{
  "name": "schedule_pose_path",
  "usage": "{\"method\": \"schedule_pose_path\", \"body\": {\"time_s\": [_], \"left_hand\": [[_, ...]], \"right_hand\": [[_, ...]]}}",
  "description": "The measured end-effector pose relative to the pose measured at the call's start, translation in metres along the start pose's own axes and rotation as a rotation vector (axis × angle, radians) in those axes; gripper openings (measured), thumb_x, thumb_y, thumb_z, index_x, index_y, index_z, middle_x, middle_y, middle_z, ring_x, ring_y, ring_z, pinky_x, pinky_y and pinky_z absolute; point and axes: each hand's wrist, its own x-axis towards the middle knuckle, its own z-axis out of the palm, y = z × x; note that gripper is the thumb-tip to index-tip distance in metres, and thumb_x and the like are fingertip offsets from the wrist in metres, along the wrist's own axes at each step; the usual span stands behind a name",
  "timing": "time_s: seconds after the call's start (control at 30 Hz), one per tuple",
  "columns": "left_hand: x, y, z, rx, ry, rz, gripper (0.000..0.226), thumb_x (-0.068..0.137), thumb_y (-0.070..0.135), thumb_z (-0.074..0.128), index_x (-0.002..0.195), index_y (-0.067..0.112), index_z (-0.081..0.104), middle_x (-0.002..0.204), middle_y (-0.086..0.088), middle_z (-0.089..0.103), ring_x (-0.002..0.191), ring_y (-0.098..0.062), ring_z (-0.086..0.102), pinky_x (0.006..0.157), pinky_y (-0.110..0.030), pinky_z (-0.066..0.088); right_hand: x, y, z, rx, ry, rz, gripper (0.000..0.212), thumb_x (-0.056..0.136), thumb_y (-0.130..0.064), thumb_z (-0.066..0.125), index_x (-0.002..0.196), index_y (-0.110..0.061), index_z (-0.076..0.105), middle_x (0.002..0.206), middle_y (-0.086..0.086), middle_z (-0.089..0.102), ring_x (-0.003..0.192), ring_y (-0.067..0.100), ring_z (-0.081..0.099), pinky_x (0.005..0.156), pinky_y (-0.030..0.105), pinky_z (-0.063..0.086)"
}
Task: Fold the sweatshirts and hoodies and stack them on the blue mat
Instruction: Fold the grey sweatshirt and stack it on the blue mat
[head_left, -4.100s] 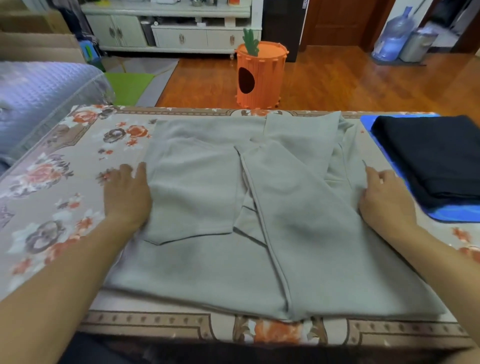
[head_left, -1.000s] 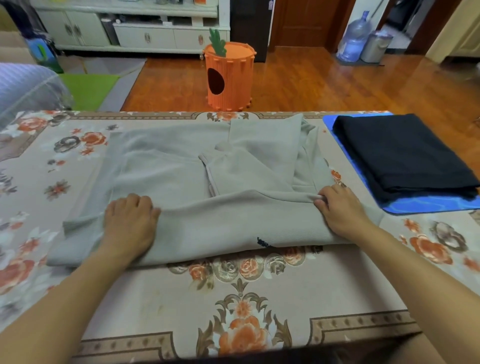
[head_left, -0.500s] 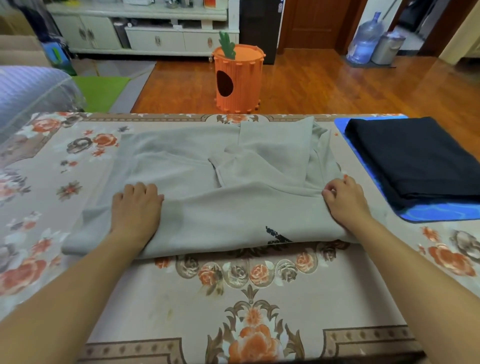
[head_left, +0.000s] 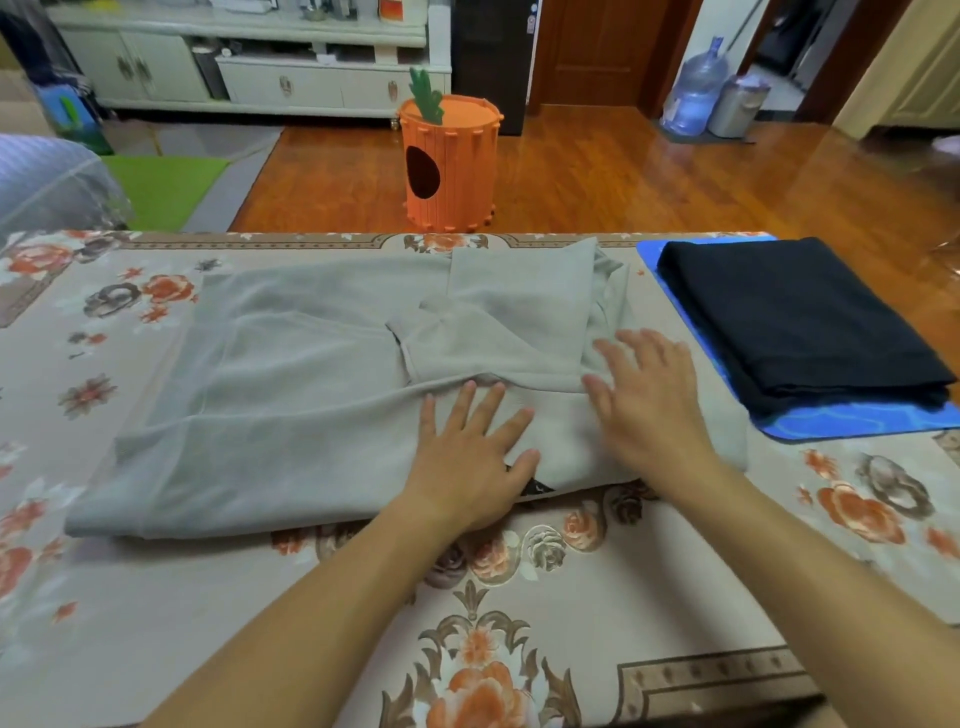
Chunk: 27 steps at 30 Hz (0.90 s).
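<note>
A polished wooden floor (head_left: 649, 176) stretches behind the counter (head_left: 545, 613), whose cloth carries a floral print; an orange carrot-shaped bin (head_left: 449, 166) stands on the floor just past the far edge. A grey sweatshirt (head_left: 291, 395) lies partly folded across the middle of the counter, its near part doubled over and a sleeve laid on top toward the far edge. The left hand (head_left: 475, 460) lies flat on the folded part, fingers straight and spread. The right hand (head_left: 647, 402) rests just beside it, palm down with fingers spread, slightly blurred. At the far right corner a blue mat (head_left: 852, 423) holds a folded black garment (head_left: 795, 317), near the grey sweatshirt but not touching it.
</note>
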Motion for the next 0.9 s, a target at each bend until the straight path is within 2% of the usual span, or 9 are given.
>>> {"method": "schedule_pose_path", "body": {"time_s": [0.1, 0.2, 0.3, 0.4, 0.5, 0.57, 0.63, 0.8, 0.9], "left_hand": [[-0.002, 0.002, 0.000, 0.000, -0.025, -0.027, 0.065, 0.095, 0.068, 0.012, 0.157, 0.048, 0.008, 0.169, 0.010, -0.010, 0.154, -0.020, -0.020, 0.114, -0.068, -0.014], [-0.002, 0.002, -0.001, -0.014, -0.030, -0.026, 0.065, 0.095, 0.070, 0.011, 0.156, 0.049, 0.007, 0.169, 0.011, -0.010, 0.153, -0.020, -0.021, 0.114, -0.069, -0.013], [-0.003, 0.002, -0.002, -0.014, -0.021, -0.023, 0.064, 0.096, 0.069, 0.011, 0.157, 0.049, 0.008, 0.169, 0.010, -0.010, 0.154, -0.020, -0.020, 0.114, -0.069, -0.013], [-0.001, 0.002, 0.000, -0.019, -0.020, -0.023, 0.064, 0.096, 0.068, 0.012, 0.156, 0.049, 0.009, 0.169, 0.010, -0.009, 0.154, -0.021, -0.019, 0.113, -0.069, -0.015], [-0.001, 0.000, -0.005, -0.077, -0.060, -0.006, 0.061, 0.097, 0.061, 0.018, 0.157, 0.047, 0.011, 0.169, 0.012, -0.007, 0.154, -0.018, -0.018, 0.114, -0.068, -0.015], [-0.006, -0.015, -0.015, -0.103, -0.084, 0.043, 0.061, 0.100, 0.058, 0.025, 0.158, 0.043, 0.014, 0.170, 0.009, -0.004, 0.154, -0.014, -0.014, 0.118, -0.063, -0.011], [-0.023, -0.049, -0.022, -0.055, -0.061, 0.051, 0.062, 0.101, 0.062, 0.022, 0.159, 0.042, 0.016, 0.170, 0.006, -0.001, 0.155, -0.014, -0.008, 0.122, -0.057, -0.008], [-0.109, -0.198, -0.028, 0.182, -0.081, -0.310, 0.101, 0.069, 0.084, -0.024, 0.159, 0.043, 0.001, 0.170, 0.003, -0.005, 0.156, -0.023, -0.005, 0.123, -0.047, -0.002], [-0.134, -0.253, -0.039, 0.084, -0.123, -0.447, 0.095, 0.073, 0.086, -0.019, 0.157, 0.046, -0.006, 0.169, 0.004, -0.011, 0.155, -0.020, -0.010, 0.125, -0.043, -0.002]], "right_hand": [[-0.033, 0.008, 0.009, 0.017, -0.372, 0.090, 0.066, 0.096, -0.058, 0.010, 0.155, -0.034, 0.024, 0.166, 0.001, 0.013, 0.152, 0.029, 0.007, 0.121, 0.053, 0.006], [-0.047, 0.056, 0.018, 0.008, -0.524, 0.375, 0.065, 0.096, -0.055, 0.006, 0.158, -0.035, 0.006, 0.168, -0.004, -0.002, 0.153, 0.024, 0.000, 0.121, 0.054, 0.005], [-0.034, 0.055, 0.004, -0.110, -0.538, 0.441, 0.059, 0.101, -0.044, 0.013, 0.157, -0.029, 0.014, 0.167, -0.001, 0.002, 0.153, 0.029, -0.001, 0.120, 0.057, 0.000], [-0.008, -0.002, -0.004, -0.119, -0.322, 0.153, 0.068, 0.093, -0.047, 0.011, 0.150, -0.019, 0.036, 0.161, 0.011, 0.024, 0.148, 0.036, 0.017, 0.116, 0.055, 0.016], [-0.001, -0.055, 0.020, 0.074, -0.431, -0.069, 0.074, 0.095, -0.055, 0.000, 0.157, -0.022, 0.023, 0.165, 0.008, 0.017, 0.152, 0.031, 0.012, 0.122, 0.051, 0.013], [-0.003, -0.065, 0.037, 0.038, -0.479, -0.053, 0.073, 0.096, -0.061, -0.005, 0.159, -0.027, 0.012, 0.167, 0.001, 0.007, 0.153, 0.026, 0.005, 0.122, 0.048, 0.011], [-0.001, -0.063, 0.039, 0.012, -0.498, -0.002, 0.066, 0.100, -0.059, 0.009, 0.159, -0.030, 0.008, 0.167, -0.003, 0.003, 0.153, 0.024, 0.004, 0.123, 0.047, 0.008], [0.000, -0.065, 0.039, -0.020, -0.504, 0.007, 0.065, 0.100, -0.057, 0.017, 0.159, -0.032, 0.004, 0.167, -0.006, -0.003, 0.154, 0.022, -0.001, 0.122, 0.046, 0.005], [-0.001, -0.066, 0.037, -0.019, -0.532, 0.013, 0.066, 0.100, -0.058, 0.015, 0.159, -0.033, 0.002, 0.167, -0.006, -0.005, 0.154, 0.021, -0.002, 0.122, 0.046, 0.004]]}}
